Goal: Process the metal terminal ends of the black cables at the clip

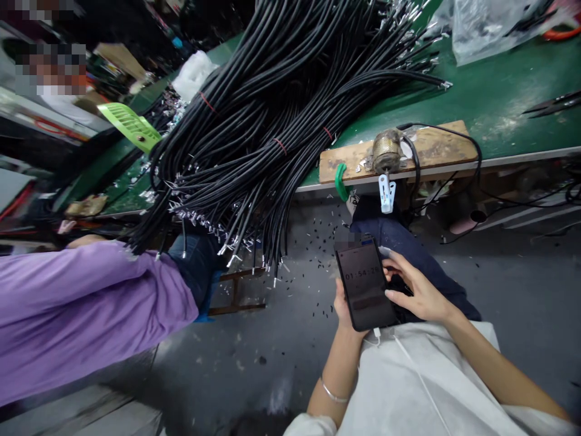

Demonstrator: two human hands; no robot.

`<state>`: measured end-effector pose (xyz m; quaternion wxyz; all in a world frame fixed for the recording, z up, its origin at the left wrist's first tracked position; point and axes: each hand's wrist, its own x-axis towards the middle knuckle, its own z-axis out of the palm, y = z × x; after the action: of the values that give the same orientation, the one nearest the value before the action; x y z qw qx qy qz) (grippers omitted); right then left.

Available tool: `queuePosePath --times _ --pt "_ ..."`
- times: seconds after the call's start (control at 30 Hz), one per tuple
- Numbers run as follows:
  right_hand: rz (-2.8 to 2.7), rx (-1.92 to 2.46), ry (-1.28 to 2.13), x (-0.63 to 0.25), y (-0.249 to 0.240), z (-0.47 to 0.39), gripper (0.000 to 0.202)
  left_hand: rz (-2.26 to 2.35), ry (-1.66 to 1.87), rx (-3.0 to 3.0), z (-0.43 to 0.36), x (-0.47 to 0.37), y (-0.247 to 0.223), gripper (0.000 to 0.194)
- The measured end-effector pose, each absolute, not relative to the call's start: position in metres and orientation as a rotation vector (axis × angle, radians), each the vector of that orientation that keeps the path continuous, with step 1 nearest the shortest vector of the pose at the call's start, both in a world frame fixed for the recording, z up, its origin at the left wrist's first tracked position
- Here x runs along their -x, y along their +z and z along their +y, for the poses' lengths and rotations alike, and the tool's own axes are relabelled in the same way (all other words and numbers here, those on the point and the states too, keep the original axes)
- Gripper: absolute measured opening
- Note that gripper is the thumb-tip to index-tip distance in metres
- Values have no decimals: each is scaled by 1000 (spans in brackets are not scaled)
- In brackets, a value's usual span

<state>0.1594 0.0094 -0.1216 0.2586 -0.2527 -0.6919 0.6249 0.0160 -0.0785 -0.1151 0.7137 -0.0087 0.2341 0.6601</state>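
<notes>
A black smartphone (365,290) is held upright over my lap, its dim screen showing a timer with large digits. My left hand (345,309) wraps around its lower left side from beneath, with most of the fingers hidden behind it. At the right edge, my right hand (420,290) grips the phone, thumb tip on the edge and fingers curled beside it. A pale covering shows at one right fingertip. Something dark lies under that palm, too shaded to name. A white cable (420,375) runs across my light shirt, and a white plug (377,333) sits at the phone's bottom.
Bundled black cables (272,121) with stripped ends overhang the green table (508,91). A small motor-like device (387,151) is mounted on a wooden board (440,142), a light-blue clip (386,194) below. Pliers (556,105) lie right. A person in a purple top (100,309) sits left.
</notes>
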Motion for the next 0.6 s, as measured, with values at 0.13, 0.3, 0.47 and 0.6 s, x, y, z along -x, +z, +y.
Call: queuePosePath --times 0.13,0.3,0.47,0.6 --pt "-1906 696 1678 -158 -119 11 69 528 1463 33 -80 -15 -116 80" --pt "-1947 722 1667 -158 -120 9 66 538 1423 38 -83 -15 -116 83" --pt "-1966 754 1675 -158 -122 9 63 610 1380 40 -85 -10 -122 88" --pt "-2026 768 1684 -151 -125 10 63 727 1352 10 -98 8 -141 65"
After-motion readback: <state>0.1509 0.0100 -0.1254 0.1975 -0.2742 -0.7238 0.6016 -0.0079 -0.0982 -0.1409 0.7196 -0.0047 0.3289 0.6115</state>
